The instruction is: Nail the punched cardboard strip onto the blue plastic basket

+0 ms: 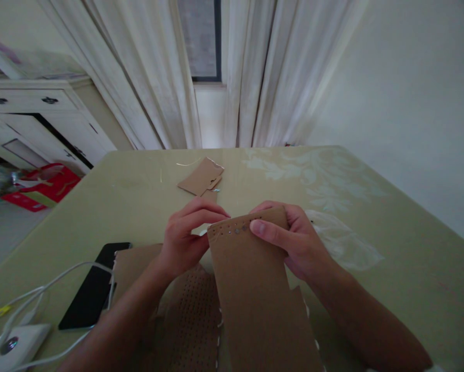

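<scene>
A long brown piece of cardboard [255, 289] stands tilted in front of me, with rows of small holes and a few shiny dots along its top edge. My right hand [294, 232] grips its upper right corner, thumb on the near face and fingers behind. At the upper left corner is my left hand [187, 232], fingers curled and closed, their tips partly hidden behind the edge. A small whitish bit shows by the left thumb; what it is cannot be made out. Below lies a second cardboard piece [193, 310] covered in holes, with white stitches along one side.
Smaller cardboard scraps [201, 175] lie farther back on the table [139, 196]. At left are a black phone [92, 289], white cables [42, 289] and a white device [20, 343]. A clear plastic bag [344, 240] lies at right. A red bag [46, 186] sits beyond the table.
</scene>
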Demonstrator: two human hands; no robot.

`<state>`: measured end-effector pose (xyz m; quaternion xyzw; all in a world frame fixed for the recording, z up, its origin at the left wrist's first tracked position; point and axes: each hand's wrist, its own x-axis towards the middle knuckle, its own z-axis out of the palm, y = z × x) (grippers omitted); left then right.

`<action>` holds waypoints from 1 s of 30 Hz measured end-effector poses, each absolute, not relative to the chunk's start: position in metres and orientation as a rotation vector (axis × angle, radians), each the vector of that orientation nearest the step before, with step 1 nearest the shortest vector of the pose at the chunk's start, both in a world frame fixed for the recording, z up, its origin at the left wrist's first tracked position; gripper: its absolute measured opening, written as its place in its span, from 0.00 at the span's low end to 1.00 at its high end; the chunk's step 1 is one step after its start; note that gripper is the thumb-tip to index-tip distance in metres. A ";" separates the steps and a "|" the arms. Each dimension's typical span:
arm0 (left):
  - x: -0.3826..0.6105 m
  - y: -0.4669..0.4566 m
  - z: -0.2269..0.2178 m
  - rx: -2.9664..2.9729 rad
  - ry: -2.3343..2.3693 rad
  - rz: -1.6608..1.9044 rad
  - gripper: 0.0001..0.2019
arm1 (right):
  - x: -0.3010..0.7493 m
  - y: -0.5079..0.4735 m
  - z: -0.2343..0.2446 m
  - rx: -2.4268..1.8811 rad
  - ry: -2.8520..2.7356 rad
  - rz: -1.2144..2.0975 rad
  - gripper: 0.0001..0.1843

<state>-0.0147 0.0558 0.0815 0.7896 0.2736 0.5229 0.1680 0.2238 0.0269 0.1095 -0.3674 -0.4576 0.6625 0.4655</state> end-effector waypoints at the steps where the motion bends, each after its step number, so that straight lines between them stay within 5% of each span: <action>1: -0.015 0.055 0.082 2.239 0.779 1.499 0.02 | 0.224 0.027 0.110 -0.904 -1.130 1.623 0.14; 13: -0.011 0.047 0.087 2.178 0.670 1.502 0.04 | 0.223 0.020 0.121 -0.961 -1.336 1.511 0.13; 18: -0.033 0.052 0.099 2.232 0.777 1.553 0.14 | 0.224 0.025 0.117 -0.992 -1.273 1.434 0.13; 24: -0.023 0.042 0.108 2.547 0.748 1.450 0.08 | 0.222 0.027 0.117 -0.980 -1.333 1.443 0.13; 30: -0.015 0.020 0.112 2.352 0.649 1.709 0.05 | 0.222 0.023 0.117 -1.019 -1.374 1.419 0.13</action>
